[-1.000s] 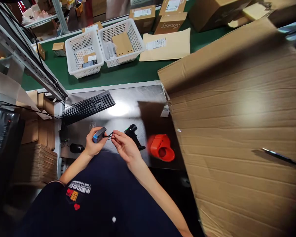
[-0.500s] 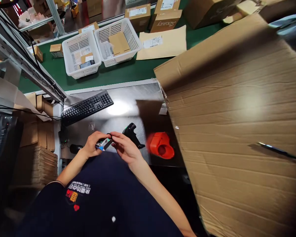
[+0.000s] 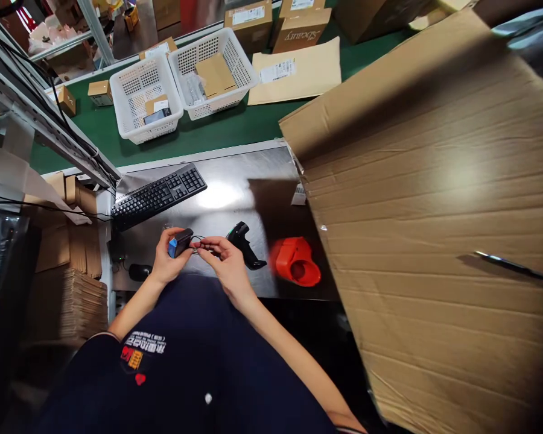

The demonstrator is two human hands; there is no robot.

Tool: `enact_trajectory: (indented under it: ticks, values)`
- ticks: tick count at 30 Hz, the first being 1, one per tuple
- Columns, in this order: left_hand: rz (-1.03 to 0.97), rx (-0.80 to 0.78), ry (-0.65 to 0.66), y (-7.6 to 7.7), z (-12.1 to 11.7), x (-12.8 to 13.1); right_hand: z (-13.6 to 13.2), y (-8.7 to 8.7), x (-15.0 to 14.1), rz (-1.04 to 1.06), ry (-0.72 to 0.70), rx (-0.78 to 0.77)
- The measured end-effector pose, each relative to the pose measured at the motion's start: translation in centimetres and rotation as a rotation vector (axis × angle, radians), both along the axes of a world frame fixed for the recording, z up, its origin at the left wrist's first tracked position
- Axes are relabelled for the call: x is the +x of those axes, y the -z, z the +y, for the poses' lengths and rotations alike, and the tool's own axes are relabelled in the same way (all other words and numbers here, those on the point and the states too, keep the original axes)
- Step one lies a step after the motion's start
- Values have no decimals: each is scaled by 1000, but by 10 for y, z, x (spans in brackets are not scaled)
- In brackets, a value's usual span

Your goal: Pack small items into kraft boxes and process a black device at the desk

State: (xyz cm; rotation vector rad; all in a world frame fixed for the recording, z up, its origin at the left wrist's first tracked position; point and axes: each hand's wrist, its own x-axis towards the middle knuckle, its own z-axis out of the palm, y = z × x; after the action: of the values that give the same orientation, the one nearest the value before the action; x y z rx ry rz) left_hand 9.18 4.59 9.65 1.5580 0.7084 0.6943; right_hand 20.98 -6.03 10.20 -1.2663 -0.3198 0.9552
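Note:
My left hand [image 3: 165,262] is closed around a small dark box [image 3: 183,242] with a blue end, held above the metal worktop near my body. Close beside it, the fingers of my right hand [image 3: 230,268] are pinched together on a thin black cord [image 3: 198,237] that loops up by the box. How the cord joins the box is too small to tell. Just past my right fingers lies a black handheld barcode scanner [image 3: 245,246], on the worktop, touching neither hand.
A black keyboard [image 3: 160,196] and a mouse [image 3: 139,272] sit at left. An orange-red scanner holder [image 3: 297,262] stands at right, beside a large cardboard sheet [image 3: 425,229] with a pen [image 3: 511,265] on it. White baskets [image 3: 129,123] and parcels line the green surface behind.
The box has turned in my left hand, from its printed white-and-blue side to a dark face. My right fingers have drawn slightly away from it, and the cord loop now shows.

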Motion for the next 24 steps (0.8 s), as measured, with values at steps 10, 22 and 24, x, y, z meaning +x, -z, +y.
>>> enact_trajectory:
  ticks: [10,22,24]
  values:
    - [9,-418,-340,3,-9,15,1,-2,6,551,64,38]
    - [-84,502,-145,25,-23,6,-6,-13,3,305,-60,175]
    - [-133,673,-42,31,-16,1,-6,-13,2,170,-73,119]
